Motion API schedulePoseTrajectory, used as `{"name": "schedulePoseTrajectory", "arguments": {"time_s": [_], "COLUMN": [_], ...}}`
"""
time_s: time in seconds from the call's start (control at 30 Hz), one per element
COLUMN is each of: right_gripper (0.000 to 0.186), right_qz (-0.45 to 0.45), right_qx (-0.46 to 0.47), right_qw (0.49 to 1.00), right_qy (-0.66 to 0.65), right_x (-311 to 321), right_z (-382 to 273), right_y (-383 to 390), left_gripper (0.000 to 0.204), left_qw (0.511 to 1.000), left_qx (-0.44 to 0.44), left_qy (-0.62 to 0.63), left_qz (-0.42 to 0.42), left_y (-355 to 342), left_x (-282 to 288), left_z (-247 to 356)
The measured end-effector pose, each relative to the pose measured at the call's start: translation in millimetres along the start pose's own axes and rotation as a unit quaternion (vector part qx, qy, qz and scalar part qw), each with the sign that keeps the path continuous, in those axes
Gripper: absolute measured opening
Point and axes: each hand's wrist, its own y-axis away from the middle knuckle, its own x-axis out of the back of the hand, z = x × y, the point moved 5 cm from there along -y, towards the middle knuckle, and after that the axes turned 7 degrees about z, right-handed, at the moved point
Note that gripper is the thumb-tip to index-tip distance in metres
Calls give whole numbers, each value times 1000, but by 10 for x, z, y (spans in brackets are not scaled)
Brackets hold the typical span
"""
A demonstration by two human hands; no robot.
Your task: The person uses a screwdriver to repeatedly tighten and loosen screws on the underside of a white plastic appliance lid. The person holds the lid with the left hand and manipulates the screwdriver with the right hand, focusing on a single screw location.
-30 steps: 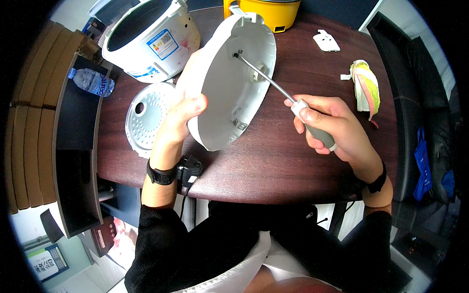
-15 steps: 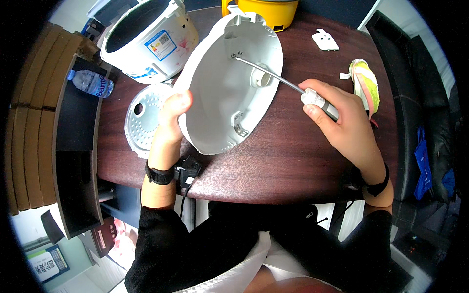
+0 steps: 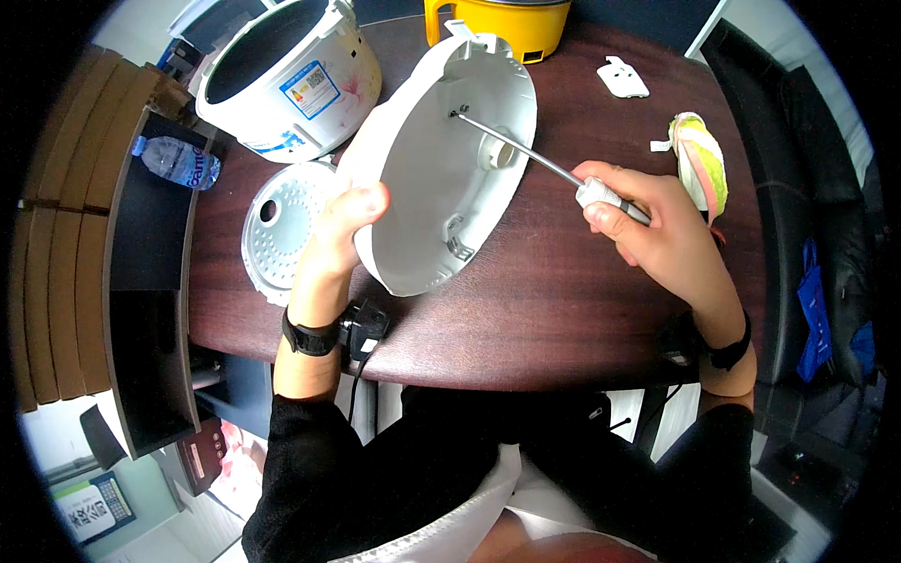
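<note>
My left hand (image 3: 340,225) grips a white oval plastic housing (image 3: 422,188) by its left rim, holding it tilted above the table, its hollow inside facing me. My right hand (image 3: 648,230) is wrapped round the handle of a screwdriver (image 3: 542,160), whose metal shaft reaches into the housing; the tip is at small dark screw points (image 3: 454,114) on the inner wall. A white perforated disc (image 3: 277,235) lies beside my left hand. A small bracket (image 3: 460,242) shows low inside the housing.
A white appliance body (image 3: 314,98) and a yellow pot (image 3: 507,23) stand at the back of the dark wooden table (image 3: 507,338). A flat white part (image 3: 622,77) and a yellow-white pouch (image 3: 696,159) lie right. Left are a water bottle (image 3: 178,161) and cardboard boxes (image 3: 56,235).
My right hand has shifted and turned on the screwdriver handle, now covering more of it. The housing tilted slightly toward my left and partly back, with the screwdriver tip staying near the same screw points.
</note>
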Motion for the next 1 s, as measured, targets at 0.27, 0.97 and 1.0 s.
{"name": "schedulePoseTrajectory", "arguments": {"time_s": [0.27,0.97,1.0], "right_gripper": [40,28,27], "right_qz": [-122,142,141], "right_qx": [-183,152,152], "right_qw": [923,938,946], "right_qy": [-316,278,248], "right_x": [-214,87,67], "right_z": [71,-254,-222], "right_y": [19,102,100], "left_gripper": [80,85,85], "left_qw": [995,999,999], "left_qx": [-86,25,25], "left_qy": [-45,27,28], "left_qz": [3,-1,-3], "left_y": [-21,15,16], "left_x": [33,48,45], "left_z": [-17,-83,-84]}}
